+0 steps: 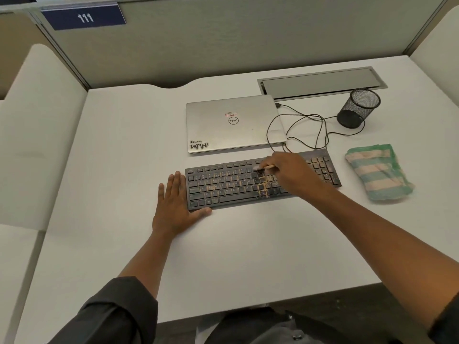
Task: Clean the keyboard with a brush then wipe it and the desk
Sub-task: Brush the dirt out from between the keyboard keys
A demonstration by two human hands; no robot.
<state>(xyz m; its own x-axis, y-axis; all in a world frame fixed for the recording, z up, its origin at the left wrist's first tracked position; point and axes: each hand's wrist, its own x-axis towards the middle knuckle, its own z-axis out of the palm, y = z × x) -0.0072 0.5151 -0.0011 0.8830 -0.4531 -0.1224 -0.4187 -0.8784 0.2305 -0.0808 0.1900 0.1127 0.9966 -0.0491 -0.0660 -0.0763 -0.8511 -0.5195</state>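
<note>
A black keyboard (223,184) lies across the middle of the white desk (223,256), with tan dust on its right-centre keys. My right hand (290,172) is over the keyboard's right half, shut on a small brush (264,167) whose wooden handle shows and whose tip touches the upper key rows. My left hand (175,207) lies flat on the desk against the keyboard's left end, fingers spread, thumb along the front edge. A folded green-and-cream striped cloth (378,171) rests on the desk to the right of the keyboard.
A shut silver laptop (233,125) sits just behind the keyboard, with a black cable (308,130) looping from its right side. A black mesh pen cup (357,108) stands at the back right, near a metal cable hatch (323,81). Partition walls enclose the desk.
</note>
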